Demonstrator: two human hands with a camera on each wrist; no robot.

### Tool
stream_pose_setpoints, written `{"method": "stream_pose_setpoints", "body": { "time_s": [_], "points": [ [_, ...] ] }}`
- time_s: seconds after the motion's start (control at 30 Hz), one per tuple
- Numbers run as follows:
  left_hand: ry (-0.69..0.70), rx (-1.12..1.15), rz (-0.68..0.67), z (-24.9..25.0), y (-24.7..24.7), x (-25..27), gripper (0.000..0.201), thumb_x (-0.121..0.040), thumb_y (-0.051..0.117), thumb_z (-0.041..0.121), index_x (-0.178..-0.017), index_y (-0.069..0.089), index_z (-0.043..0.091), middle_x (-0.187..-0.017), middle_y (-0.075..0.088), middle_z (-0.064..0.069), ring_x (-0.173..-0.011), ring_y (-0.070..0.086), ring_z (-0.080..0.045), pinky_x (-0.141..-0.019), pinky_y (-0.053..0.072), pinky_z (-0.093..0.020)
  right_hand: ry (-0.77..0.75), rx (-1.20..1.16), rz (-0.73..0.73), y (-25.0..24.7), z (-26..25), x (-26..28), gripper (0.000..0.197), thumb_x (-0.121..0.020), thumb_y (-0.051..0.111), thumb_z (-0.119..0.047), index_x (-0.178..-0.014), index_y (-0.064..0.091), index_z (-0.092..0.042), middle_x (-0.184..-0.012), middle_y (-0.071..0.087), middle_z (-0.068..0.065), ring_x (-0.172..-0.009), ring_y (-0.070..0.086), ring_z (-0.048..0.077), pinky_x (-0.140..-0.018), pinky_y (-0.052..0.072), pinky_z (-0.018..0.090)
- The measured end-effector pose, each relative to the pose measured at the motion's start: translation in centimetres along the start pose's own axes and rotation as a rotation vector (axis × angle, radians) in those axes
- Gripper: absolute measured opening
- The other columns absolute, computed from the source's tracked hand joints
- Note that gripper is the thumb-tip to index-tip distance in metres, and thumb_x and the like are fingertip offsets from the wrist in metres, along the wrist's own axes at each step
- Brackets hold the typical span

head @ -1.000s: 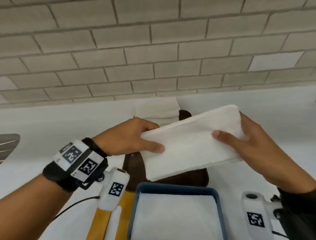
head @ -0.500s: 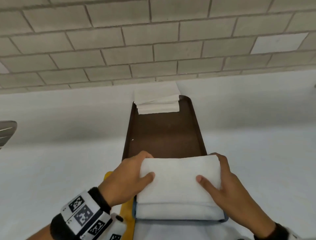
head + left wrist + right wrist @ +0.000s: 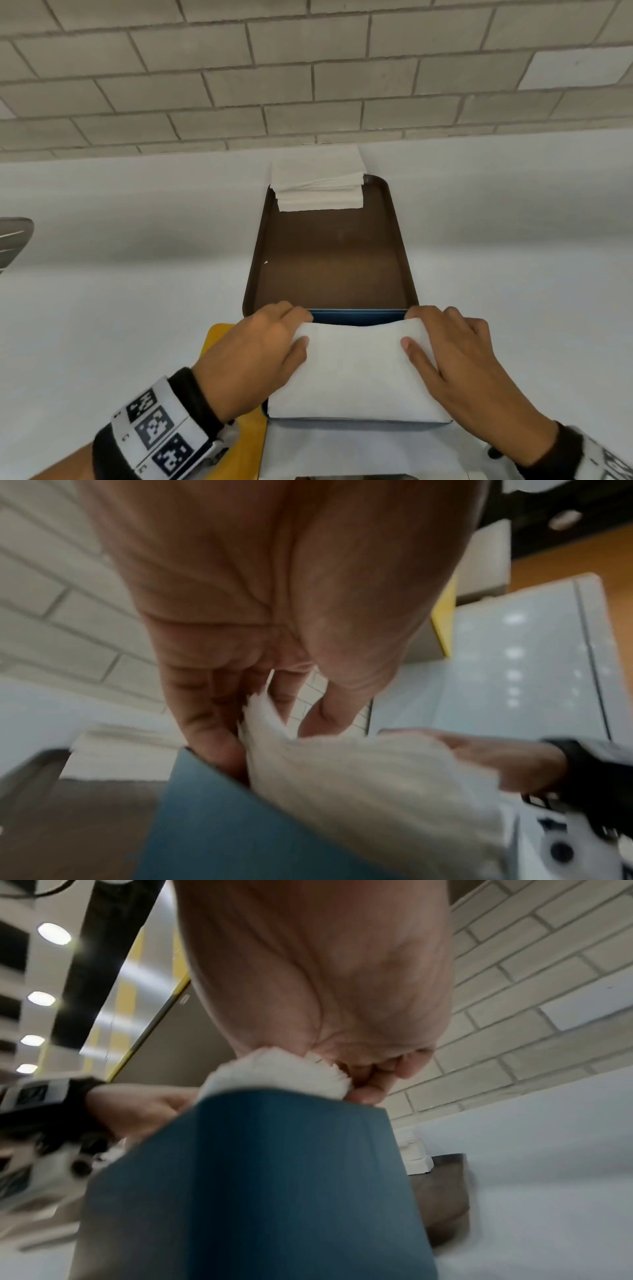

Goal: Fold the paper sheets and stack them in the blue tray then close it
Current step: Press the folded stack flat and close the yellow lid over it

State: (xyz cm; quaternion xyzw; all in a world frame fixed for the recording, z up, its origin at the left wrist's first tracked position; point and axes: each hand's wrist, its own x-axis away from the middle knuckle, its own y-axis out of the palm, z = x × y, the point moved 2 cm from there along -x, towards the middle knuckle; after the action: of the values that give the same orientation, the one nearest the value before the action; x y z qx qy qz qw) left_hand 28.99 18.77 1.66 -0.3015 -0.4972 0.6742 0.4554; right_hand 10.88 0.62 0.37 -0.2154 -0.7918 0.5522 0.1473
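Both hands clamped on folded paper stack [image 3: 356,370]: left hand [image 3: 253,356] pinches left end, right hand [image 3: 455,359] right end, thumbs on top, prob. to keep folds shut. Stack sits at mouth of blue tray [image 3: 356,313]. Unfolded sheets [image 3: 318,181] wait at far end of brown tray [image 3: 329,260] on tabletop [image 3: 137,274].

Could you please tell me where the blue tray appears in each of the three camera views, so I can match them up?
Head: only the far rim of the blue tray shows, lower centre, between the two hands.
Left wrist: its blue wall fills the bottom centre, left of the paper.
Right wrist: its outer wall fills the lower centre.
Shared landmark: the folded paper stack, held over the tray in every view.
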Motion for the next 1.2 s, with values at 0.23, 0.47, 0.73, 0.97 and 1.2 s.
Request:
{"method": "stream_pose_setpoints", "body": {
  "time_s": [0.23, 0.47, 0.73, 0.97, 1.2],
  "points": [
    [0.094, -0.199, -0.091, 1.2, -1.7, 2.3, 0.053, -0.092, 0.038, 0.060, -0.123, 0.067, 0.030, -0.118, 0.072, 0.008, -0.100, 0.072, -0.011, -0.080, 0.060, -0.027, 0.059, 0.034, -0.177, -1.5, -0.7, 0.4, 0.048, -0.097, 0.020, -0.052, -0.129, 0.050, -0.032, -0.127, 0.049, -0.007, -0.108, 0.051, 0.016, -0.092, 0.043, 0.035],
    [0.252, -0.255, -0.327, 0.5, -0.8, 3.0, 0.023, -0.085, 0.062, 0.047, -0.103, 0.075, 0.041, -0.106, 0.076, 0.012, -0.094, 0.074, -0.006, -0.085, 0.059, -0.026, -0.131, 0.282, -0.509, -2.9, 2.3, 0.4, 0.060, -0.071, 0.028, -0.076, -0.128, 0.033, -0.056, -0.132, 0.022, -0.037, -0.126, 0.016, 0.000, -0.112, 0.019, 0.039],
    [0.235, -0.303, -0.393, 0.2, -0.5, 2.2, 0.033, -0.083, 0.042, 0.053, -0.091, 0.074, 0.048, -0.100, 0.074, 0.019, -0.090, 0.072, -0.002, -0.092, 0.057, -0.037, -0.274, 0.270, -0.475, -2.5, 1.9, -0.4, 0.054, -0.081, 0.049, -0.071, -0.130, 0.032, -0.054, -0.130, 0.015, -0.033, -0.115, 0.006, -0.001, -0.109, 0.007, 0.028],
    [0.140, -0.012, -0.105, -0.9, -9.6, -3.4, 0.026, -0.093, 0.054, 0.058, -0.113, 0.066, 0.048, -0.106, 0.067, 0.033, -0.092, 0.060, 0.018, -0.087, 0.048, -0.008, -0.324, -0.001, -0.320, -5.1, 2.1, -2.1, 0.014, -0.090, 0.049, -0.056, -0.103, 0.048, -0.063, -0.115, 0.035, -0.037, -0.114, 0.033, -0.005, -0.097, 0.031, 0.015],
    [-0.092, -0.087, 0.062, -6.6, -11.2, -20.7, 0.030, -0.098, 0.063, 0.034, -0.126, 0.066, 0.025, -0.128, 0.069, 0.004, -0.117, 0.063, -0.011, -0.103, 0.048, -0.028, -0.280, -0.102, -0.025, -3.8, 5.2, -3.4, 0.030, -0.098, 0.023, -0.059, -0.101, 0.053, -0.055, -0.099, 0.048, -0.033, -0.094, 0.043, -0.013, -0.084, 0.035, 0.005]
  ]
}}
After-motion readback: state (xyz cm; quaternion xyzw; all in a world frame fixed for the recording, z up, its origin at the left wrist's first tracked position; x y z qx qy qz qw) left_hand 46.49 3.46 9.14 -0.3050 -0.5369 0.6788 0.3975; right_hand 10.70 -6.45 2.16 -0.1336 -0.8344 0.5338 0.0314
